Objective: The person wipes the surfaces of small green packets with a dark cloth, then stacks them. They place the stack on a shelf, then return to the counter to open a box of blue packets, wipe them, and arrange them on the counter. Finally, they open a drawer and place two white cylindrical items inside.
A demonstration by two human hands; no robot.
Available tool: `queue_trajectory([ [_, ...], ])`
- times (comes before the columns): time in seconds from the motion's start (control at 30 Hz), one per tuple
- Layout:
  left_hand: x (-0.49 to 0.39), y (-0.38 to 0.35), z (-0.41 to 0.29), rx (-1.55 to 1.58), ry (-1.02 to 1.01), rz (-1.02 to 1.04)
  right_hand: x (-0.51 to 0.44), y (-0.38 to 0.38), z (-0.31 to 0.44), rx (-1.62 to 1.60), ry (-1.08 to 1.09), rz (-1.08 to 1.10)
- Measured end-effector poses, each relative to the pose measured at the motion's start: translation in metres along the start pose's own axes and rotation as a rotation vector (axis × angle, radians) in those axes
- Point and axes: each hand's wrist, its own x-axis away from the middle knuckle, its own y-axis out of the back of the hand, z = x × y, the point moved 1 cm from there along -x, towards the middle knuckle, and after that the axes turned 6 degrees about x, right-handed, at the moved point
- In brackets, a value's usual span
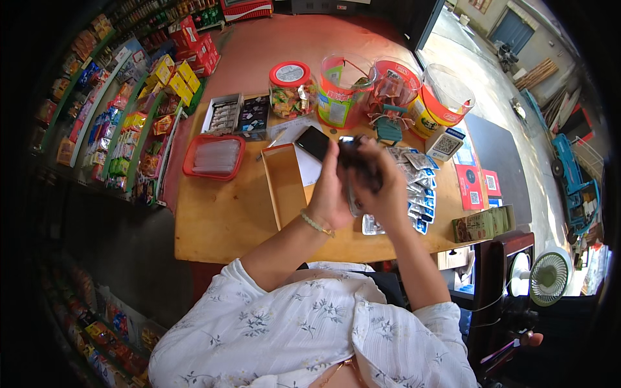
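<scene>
Above the middle of a wooden table, my left hand and my right hand come together around a dark bundle. Motion blur hides what the bundle is; a shiny silvery edge shows low between the palms. Flat silver-and-blue sachets lie in overlapping rows just right of my right hand. Beside my left hand stands an open shallow cardboard box with a bare inside. A black smartphone rests on white paper beyond that box.
Along the back stand a red-lidded jar of wrapped sweets and several clear plastic buckets. A red plastic tub is at left. At right are a QR-code stand, a green carton and a fan. Snack shelves line the left.
</scene>
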Motion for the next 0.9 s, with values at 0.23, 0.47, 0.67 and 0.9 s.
queue_trajectory([
  [0.23,0.001,0.004,0.01,-0.152,-0.067,-0.154,-0.022,-0.005,-0.005,0.013,0.034,-0.119],
  [0.47,-0.011,-0.01,-0.006,-0.154,-0.236,-0.097,-0.018,0.004,-0.01,-0.016,0.152,-0.067],
  [0.67,-0.019,-0.014,-0.043,-0.306,-0.582,-0.132,0.044,-0.016,-0.005,-0.782,-0.782,0.261],
  [0.9,-0.017,0.009,0.005,-0.267,-0.414,-0.3,0.044,0.005,-0.031,-1.109,-0.703,-0.011],
])
